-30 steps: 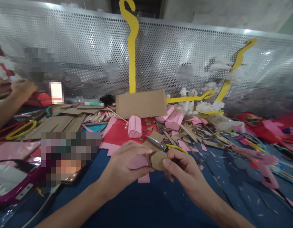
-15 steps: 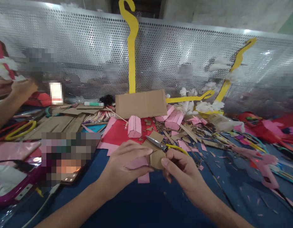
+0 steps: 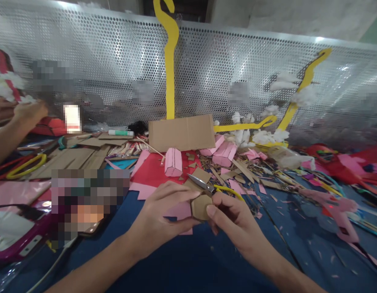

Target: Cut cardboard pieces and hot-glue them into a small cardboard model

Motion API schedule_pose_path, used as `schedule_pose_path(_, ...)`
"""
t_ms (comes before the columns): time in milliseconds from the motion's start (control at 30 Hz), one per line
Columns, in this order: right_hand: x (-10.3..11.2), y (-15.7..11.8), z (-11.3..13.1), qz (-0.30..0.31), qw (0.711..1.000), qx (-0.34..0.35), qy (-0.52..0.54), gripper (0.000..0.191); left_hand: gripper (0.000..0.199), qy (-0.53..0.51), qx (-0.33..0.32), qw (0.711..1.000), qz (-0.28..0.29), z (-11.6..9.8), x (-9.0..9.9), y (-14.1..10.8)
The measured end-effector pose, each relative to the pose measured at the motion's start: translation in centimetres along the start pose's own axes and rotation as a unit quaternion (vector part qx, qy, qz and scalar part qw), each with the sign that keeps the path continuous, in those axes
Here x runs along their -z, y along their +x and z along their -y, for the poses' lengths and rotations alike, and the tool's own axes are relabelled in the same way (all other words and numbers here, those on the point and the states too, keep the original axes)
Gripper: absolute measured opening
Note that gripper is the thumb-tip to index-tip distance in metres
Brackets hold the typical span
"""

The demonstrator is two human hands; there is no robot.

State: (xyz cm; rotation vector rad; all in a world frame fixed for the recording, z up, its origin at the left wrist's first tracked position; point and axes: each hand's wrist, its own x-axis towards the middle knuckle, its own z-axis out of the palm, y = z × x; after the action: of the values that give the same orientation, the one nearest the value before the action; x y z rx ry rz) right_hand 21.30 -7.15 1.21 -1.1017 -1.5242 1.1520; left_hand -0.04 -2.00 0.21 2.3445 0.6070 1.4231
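Note:
A small brown cardboard hexagon [image 3: 202,207] is pinched between both hands in the middle of the view. My left hand [image 3: 164,211] grips its left side, thumb below and fingers above. On its right edge, my right hand [image 3: 233,215] presses with the thumb, the other fingers curled behind. Scissors [image 3: 201,183] with yellow handles lie just beyond the hands, partly covered by my right hand. Pink paper [image 3: 180,209] shows behind my left hand. Farther back, a pink paper prism [image 3: 173,162] stands on red paper [image 3: 148,167].
A cardboard box [image 3: 182,133] with a yellow hook-shaped strip [image 3: 169,77] stands at the back. Pink glue gun [image 3: 336,209] lies right, purple tray [image 3: 23,242] left. Scraps surround the prism. Another person's hand [image 3: 29,112] is far left.
The cardboard hexagon has shifted slightly left and turned more face-on between my fingers. Both hands have otherwise barely moved.

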Motion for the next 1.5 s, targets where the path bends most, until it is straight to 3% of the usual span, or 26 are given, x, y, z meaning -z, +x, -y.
schedule_pose_path(467, 0.09, -0.21, 0.17, -0.026, 0.997, 0.010, -0.067, 0.043, 0.048, -0.004, -0.018, 1.000, -0.001, 0.00, 0.23, -0.10)
schedule_pose_path(1500, -0.15, -0.17, -0.10, 0.003, 0.999, 0.002, -0.041, 0.045, 0.045, -0.004, -0.001, 1.000, 0.012, -0.19, 0.44, -0.06)
